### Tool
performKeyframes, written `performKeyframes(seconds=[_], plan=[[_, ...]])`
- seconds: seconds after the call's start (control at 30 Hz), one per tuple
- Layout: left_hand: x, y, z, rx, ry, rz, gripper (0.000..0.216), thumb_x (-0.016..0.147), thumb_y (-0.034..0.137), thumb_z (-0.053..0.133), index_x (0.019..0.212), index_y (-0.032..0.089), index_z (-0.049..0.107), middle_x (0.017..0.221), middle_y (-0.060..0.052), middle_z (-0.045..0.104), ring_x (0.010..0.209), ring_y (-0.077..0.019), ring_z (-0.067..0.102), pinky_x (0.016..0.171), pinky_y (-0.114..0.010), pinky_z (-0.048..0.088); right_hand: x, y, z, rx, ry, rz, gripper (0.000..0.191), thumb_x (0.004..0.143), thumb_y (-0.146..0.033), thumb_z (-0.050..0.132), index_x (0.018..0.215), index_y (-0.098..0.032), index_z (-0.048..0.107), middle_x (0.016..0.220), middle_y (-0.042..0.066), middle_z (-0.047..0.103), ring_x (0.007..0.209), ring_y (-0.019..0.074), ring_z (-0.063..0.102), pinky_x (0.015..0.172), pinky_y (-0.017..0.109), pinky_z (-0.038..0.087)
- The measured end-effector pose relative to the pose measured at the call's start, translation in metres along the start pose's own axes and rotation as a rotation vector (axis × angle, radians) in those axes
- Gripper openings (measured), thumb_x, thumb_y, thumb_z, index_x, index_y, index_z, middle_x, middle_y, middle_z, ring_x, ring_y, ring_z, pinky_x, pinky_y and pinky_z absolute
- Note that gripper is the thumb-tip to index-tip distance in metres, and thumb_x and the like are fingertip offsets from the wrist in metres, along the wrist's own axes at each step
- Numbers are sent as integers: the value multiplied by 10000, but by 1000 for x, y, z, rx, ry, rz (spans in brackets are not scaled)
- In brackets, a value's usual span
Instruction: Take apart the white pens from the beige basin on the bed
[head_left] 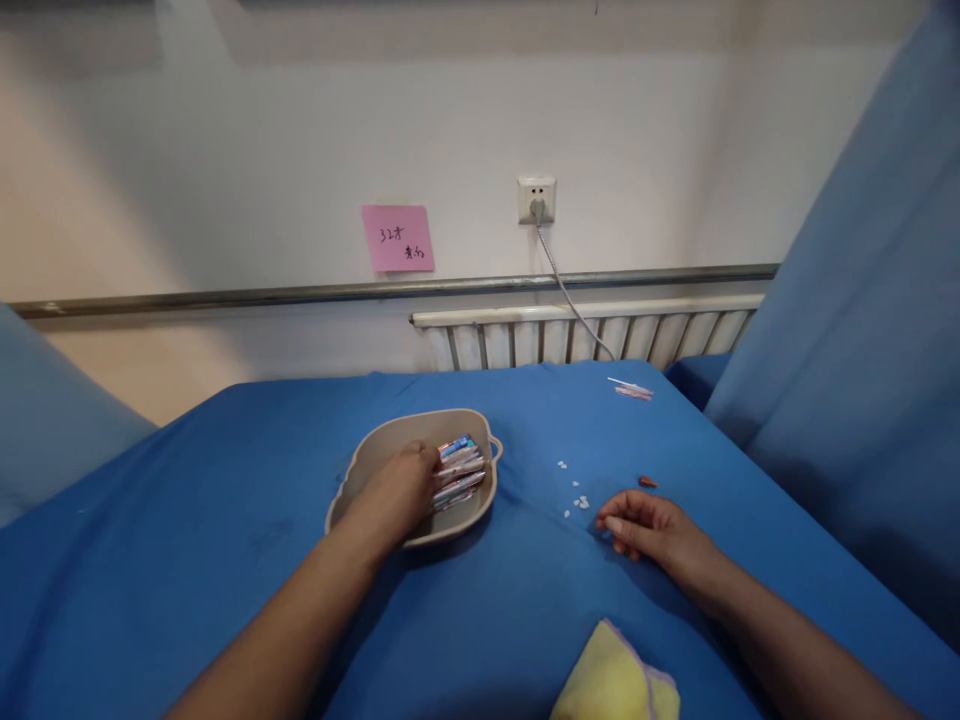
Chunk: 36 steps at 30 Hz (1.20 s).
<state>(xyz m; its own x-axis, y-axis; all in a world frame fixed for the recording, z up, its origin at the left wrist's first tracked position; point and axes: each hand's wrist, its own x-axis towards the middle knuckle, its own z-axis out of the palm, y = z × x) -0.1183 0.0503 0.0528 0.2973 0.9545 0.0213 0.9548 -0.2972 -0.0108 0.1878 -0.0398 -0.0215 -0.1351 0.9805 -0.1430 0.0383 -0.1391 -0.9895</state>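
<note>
Reaching into the basin, the left hand is touching packets; the right hand is hovering half-curled, both grips unclear. Lifting likely calls for pinching.

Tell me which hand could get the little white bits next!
Probably the right hand: its fingertips are just beside the white bits, while the left hand is inside the beige basin.

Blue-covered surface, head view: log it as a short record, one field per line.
Cover: blue cloth
Left hand: inside beige rounded basin, at slim wrapped packets
Right hand: partly curled, beside small white flakes
Just beyond right hand: small pointed reddish-brown piece
Far right corner: slim pink-and-white strips
Bottom of view: folded yellow cloth with purple trim
</note>
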Motion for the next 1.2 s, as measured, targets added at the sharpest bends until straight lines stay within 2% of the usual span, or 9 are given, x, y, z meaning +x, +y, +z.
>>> performKeyframes(seconds=[0.27,0.63,0.87,0.97,1.07,1.17,1.2], plan=[[-3,9,-11,97,-44,-69,254,783,236,481,940,174,671,991,-116,659,822,-237,618,702,-286,411,1,0,-1,-26,-7,-24,367,665,-498,677,798,-162,610,691,1,583,575,111,514,523,237,370],[-3,11,-17,52,-72,-47,256,797,261,474,908,153,678,941,-114,671,826,-245,620,701,-300,412,2,3,-3,-11,1,-29,343,667,-475,676,786,-162,599,689,-10,579,570,105,524,514,231,371],[-8,7,-21,2,-41,0,252,759,243,494,911,161,677,925,-111,685,806,-254,628,682,-309,421,11,3,-3,13,-7,-44,344,661,-482,663,777,-174,564,731,-4,611,549,94,528,495,220,361],[-7,6,-27,-23,-13,-26,262,786,258,482,943,146,659,945,-125,689,829,-272,629,690,-322,423,17,6,-5,14,8,-61,340,654,-481,658,762,-176,553,695,-10,600,551,98,535,486,213,363],[-14,24,-39,-68,98,-27,276,839,315,441,947,160,642,937,-115,688,857,-288,618,718,-339,418,22,11,-6,6,26,-90,336,673,-485,628,769,-173,549,736,5,619,554,96,543,478,208,373],[-28,65,-37,-293,218,121,264,878,361,416,939,200,616,908,-61,676,844,-244,606,754,-308,421,28,20,-7,-58,107,-124,360,704,-523,566,775,-170,546,749,23,634,537,104,559,466,218,392],[-33,82,-31,-364,199,203,252,886,366,414,934,214,609,912,-52,667,846,-228,600,761,-298,421,31,23,-8,-86,143,-131,373,714,-538,546,774,-171,545,739,26,635,533,111,563,465,224,399]])
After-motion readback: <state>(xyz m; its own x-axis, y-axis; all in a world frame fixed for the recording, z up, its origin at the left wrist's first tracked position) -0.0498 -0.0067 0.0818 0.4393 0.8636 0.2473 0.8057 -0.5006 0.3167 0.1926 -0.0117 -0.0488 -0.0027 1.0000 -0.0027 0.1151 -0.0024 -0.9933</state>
